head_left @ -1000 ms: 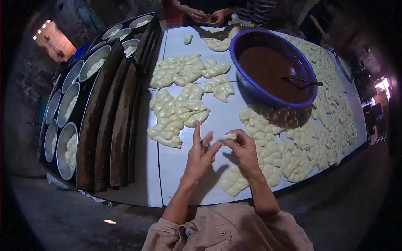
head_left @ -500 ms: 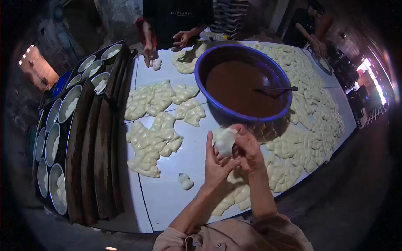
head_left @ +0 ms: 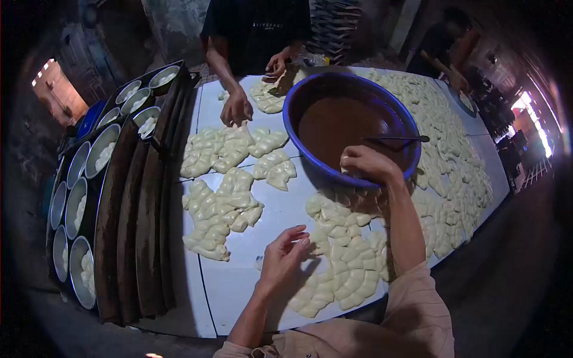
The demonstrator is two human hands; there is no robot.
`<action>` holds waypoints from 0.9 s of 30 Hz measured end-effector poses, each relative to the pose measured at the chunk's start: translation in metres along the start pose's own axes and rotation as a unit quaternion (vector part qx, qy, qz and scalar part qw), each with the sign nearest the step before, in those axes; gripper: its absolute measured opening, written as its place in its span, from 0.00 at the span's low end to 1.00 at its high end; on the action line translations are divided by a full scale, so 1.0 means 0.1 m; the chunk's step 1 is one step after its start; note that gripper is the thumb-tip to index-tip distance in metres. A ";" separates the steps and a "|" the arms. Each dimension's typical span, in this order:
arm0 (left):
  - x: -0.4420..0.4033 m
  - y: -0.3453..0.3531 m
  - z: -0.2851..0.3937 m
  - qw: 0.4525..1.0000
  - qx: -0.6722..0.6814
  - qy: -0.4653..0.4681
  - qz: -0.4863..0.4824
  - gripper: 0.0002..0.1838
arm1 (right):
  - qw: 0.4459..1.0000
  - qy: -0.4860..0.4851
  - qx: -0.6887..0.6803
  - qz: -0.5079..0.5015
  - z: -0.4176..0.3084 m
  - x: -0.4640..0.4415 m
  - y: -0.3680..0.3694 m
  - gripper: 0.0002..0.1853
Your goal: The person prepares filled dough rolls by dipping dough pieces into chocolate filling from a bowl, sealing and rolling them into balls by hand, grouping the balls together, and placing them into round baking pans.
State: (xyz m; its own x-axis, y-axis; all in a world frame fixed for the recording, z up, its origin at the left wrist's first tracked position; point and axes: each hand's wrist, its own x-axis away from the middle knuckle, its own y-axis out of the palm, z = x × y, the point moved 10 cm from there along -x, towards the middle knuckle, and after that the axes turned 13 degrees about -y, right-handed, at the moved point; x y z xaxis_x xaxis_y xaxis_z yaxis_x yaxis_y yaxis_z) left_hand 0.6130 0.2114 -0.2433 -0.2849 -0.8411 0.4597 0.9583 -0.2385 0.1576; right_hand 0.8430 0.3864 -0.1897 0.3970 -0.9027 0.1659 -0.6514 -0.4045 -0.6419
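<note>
My right hand [head_left: 369, 163] reaches over the near rim of the blue basin [head_left: 287, 119], which holds brown filling [head_left: 334, 122]. Its fingers are curled together at the filling, and what they grip is hidden. Lower down, my left hand [head_left: 285, 253] hovers above the white table with its fingers bent but apart, holding nothing. Beside it lies a sheet of joined pale dough pieces [head_left: 352, 268]. Another dough cluster [head_left: 221, 209] rests to its upper left. A dark spoon [head_left: 397, 138] leans on the basin's right rim.
Metal bowls [head_left: 82, 271] with dough stand at the left beside long dark trays [head_left: 146, 238]. Across the table, a co-worker's hand [head_left: 237, 108] touches a dough cluster [head_left: 218, 146]. Another person [head_left: 439, 51] stands at the back right. Many dough pieces [head_left: 444, 155] cover the table's right side.
My right hand has moved up from my left hand into the basin. The white dough piece held between my hands is no longer visible there. The co-worker's hand has moved onto the dough.
</note>
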 end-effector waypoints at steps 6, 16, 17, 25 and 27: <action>-0.18 0.05 -0.01 1.000 -0.015 0.002 0.006 0.23 | 0.994 -0.025 0.107 0.026 0.06 -0.11 0.01 0.14; -0.25 0.32 0.33 0.969 0.224 -0.001 -0.101 0.27 | 0.835 -0.033 -0.533 0.135 -0.94 0.28 0.60 0.08; -0.28 0.36 0.33 0.954 0.268 0.003 -0.137 0.31 | 0.837 -0.045 -0.528 0.137 -0.89 0.28 0.75 0.07; -0.02 -0.61 -0.12 0.917 0.395 0.015 0.060 0.14 | 0.872 -0.168 -0.444 0.122 -1.11 0.46 1.63 0.16; 0.07 -0.84 -0.19 0.918 0.374 0.025 0.133 0.12 | 0.922 -0.190 -0.308 0.140 -1.29 0.58 1.74 0.28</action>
State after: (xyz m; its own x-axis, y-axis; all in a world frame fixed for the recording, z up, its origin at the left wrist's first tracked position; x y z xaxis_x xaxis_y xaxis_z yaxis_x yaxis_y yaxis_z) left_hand 0.5309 0.2165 -0.2700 -0.0243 -0.8468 0.5313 0.7047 0.3625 0.6099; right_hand 0.6693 0.2453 -0.1951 0.2798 -0.9147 -0.2916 -0.9595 -0.2765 -0.0534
